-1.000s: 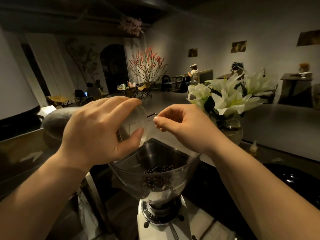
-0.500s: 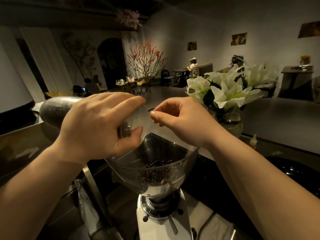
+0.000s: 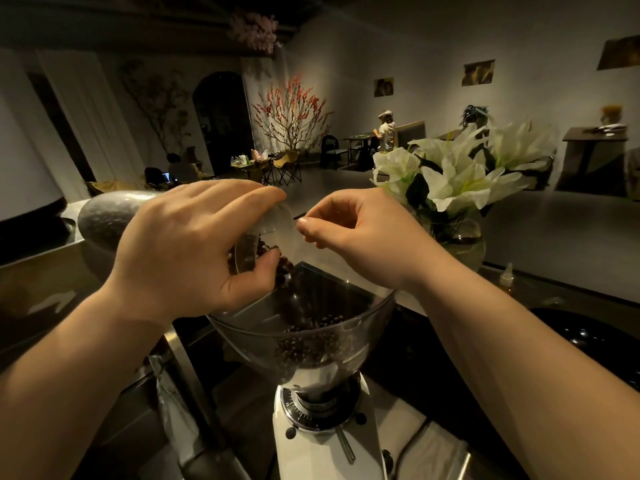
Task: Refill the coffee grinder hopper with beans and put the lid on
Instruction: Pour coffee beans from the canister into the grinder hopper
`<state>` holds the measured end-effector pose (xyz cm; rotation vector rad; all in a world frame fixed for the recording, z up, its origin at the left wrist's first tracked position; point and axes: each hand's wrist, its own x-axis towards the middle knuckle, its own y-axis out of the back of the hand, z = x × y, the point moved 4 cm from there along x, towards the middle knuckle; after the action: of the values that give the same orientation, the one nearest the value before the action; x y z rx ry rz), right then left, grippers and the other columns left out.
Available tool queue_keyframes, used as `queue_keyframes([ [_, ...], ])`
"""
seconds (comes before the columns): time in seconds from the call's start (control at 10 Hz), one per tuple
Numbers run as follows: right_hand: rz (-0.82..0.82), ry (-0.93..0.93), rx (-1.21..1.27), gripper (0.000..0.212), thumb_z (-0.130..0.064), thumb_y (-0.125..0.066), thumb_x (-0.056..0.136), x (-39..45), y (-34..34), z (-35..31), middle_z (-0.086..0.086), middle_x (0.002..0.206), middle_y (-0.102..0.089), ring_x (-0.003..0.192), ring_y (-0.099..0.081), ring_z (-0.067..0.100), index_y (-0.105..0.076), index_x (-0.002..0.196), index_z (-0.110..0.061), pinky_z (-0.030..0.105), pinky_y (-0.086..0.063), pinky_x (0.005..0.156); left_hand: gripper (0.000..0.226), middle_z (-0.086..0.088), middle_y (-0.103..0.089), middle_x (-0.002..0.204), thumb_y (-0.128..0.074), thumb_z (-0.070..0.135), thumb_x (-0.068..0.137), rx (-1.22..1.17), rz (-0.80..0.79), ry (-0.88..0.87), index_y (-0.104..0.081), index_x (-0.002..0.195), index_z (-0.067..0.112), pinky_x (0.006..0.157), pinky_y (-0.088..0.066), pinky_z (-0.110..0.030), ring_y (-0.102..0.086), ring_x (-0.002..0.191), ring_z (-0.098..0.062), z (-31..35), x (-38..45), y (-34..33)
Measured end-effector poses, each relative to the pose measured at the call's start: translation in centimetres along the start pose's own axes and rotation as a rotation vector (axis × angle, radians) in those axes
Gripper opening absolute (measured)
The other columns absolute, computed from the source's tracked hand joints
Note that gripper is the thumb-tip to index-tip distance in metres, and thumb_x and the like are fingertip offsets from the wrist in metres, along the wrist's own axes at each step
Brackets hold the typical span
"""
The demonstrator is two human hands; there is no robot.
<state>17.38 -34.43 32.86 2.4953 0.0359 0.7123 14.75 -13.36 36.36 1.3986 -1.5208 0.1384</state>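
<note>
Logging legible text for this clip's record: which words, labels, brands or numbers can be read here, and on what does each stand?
None can be read.
Grinder adjustment dial: fine scale marks around the collar, too small and blurred to read.
Wall pictures: images only, no legible lettering.
Small bottle on the counter: no readable label.
Clear bean bag and hopper: no print visible.

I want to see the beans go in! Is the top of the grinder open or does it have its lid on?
Open. The hopper has no lid on it, and beans are spilling into it from the clear bag that the left hand tips.
</note>
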Motion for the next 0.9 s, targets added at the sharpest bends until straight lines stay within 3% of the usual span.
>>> queue_keyframes([
  [0.9,0.006,0.062,0.047,0.015,-0.042,-0.074,0.101,-1.1,0.5,-0.5,-0.011,0.095,-0.082,0.093,-0.077,0.005,-0.081,0.102,-0.029,0.042,-0.065,0.092,0.057,-0.011,-0.08,0.121,-0.059,0.049,0.097,-0.027,-0.029,-0.026,-0.075,0.132,0.007,0.081,-0.062,-0.04,-0.08,0.105,-0.033,-0.1,0.0,-0.2],
])
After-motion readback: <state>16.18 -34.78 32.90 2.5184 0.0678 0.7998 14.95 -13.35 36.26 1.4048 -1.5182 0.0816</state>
